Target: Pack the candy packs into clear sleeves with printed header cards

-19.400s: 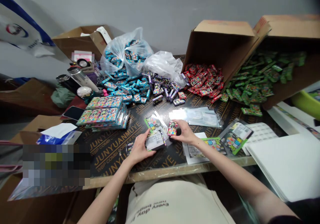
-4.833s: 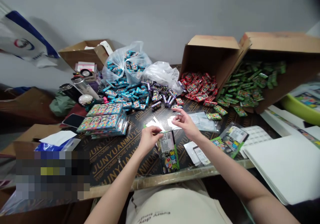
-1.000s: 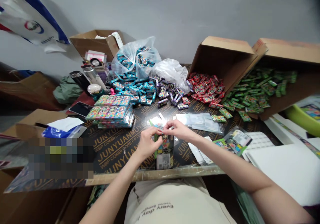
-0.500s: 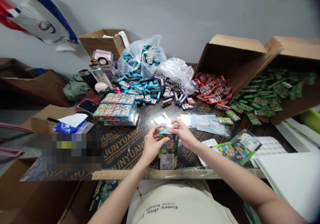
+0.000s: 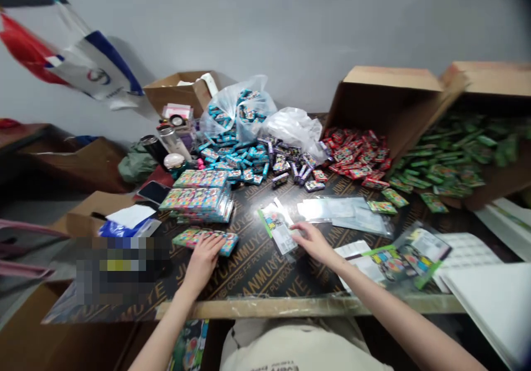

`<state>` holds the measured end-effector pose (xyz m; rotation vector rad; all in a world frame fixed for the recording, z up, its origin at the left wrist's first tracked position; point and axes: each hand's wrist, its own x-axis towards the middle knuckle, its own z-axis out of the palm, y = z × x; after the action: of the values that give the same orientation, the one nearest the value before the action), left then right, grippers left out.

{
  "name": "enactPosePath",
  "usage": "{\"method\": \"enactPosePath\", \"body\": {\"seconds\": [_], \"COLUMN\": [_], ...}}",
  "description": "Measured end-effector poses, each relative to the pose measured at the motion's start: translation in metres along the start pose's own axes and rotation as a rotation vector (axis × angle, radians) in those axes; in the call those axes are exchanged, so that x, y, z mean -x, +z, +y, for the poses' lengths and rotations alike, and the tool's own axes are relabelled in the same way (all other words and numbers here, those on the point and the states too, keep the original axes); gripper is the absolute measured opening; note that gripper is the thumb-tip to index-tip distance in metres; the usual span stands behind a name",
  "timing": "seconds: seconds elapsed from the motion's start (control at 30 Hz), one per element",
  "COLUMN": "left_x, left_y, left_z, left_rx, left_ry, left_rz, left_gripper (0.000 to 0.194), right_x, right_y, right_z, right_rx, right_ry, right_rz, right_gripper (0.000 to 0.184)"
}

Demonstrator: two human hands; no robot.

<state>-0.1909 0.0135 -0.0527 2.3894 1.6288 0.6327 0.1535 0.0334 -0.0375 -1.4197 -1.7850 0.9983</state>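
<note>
My left hand (image 5: 206, 249) rests over a row of small colourful boxes (image 5: 186, 237) on the dark table, its fingers curled over the top. To the right, the fingertips of my right hand (image 5: 310, 239) are at the right edge of a flat, clear printed pouch (image 5: 279, 228) with a green edge and a pale label. The pouch lies slanted on the table. Behind my left hand stands a stack of similar colourful box rows (image 5: 194, 197). Clear plastic sleeves (image 5: 336, 209) lie beyond my right hand.
Loose blue packs (image 5: 236, 158), purple packs (image 5: 286, 163) and red packs (image 5: 357, 152) are heaped at the back. Green packs (image 5: 443, 155) spill from a tipped carton (image 5: 390, 78). Printed pouches (image 5: 390, 263) lie at right. A phone (image 5: 154, 192) and flasks (image 5: 168, 139) stand left.
My left hand has moved left, away from my right hand, onto the row of boxes. The dark printed pouch between both hands is gone from there. The view has shifted slightly.
</note>
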Motion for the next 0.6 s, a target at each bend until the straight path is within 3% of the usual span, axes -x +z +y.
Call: {"method": "enactPosePath", "body": {"seconds": [0.1,0.17,0.23,0.3,0.33,0.4,0.5,0.6], "left_x": [0.001,-0.005,-0.017,-0.032,-0.042,-0.06,-0.084,-0.097], "left_y": [0.013,0.015,0.017,0.025,0.032,0.049,0.072,0.084], "left_z": [-0.032,-0.031,-0.009,0.027,0.047,0.083,0.111,0.115], "left_rx": [-0.063,-0.031,0.13,0.452,0.672,1.085,1.182,1.203], "left_ry": [-0.053,-0.14,-0.233,-0.353,-0.455,-0.786,-0.888,-0.873], "left_rz": [-0.014,0.005,0.04,0.068,0.052,0.079,0.059,0.035], "left_gripper": [0.048,0.048,0.044,0.042,0.045,0.053,0.054,0.056], "right_x": [0.002,-0.003,-0.013,-0.026,-0.033,-0.046,-0.06,-0.062], "right_y": [0.005,0.01,0.02,0.032,0.038,0.048,0.051,0.045], "right_z": [0.01,0.012,0.01,0.007,0.005,0.002,0.002,0.009], "right_rx": [0.324,0.441,0.497,0.525,0.532,0.518,0.403,0.309], "right_ry": [0.016,0.07,0.107,0.114,0.12,0.157,0.213,0.21], "right_rz": [-0.067,-0.061,-0.034,0.0,0.015,0.036,0.038,0.039], "right_gripper": [0.038,0.054,0.068,0.077,0.078,0.076,0.072,0.073]}}
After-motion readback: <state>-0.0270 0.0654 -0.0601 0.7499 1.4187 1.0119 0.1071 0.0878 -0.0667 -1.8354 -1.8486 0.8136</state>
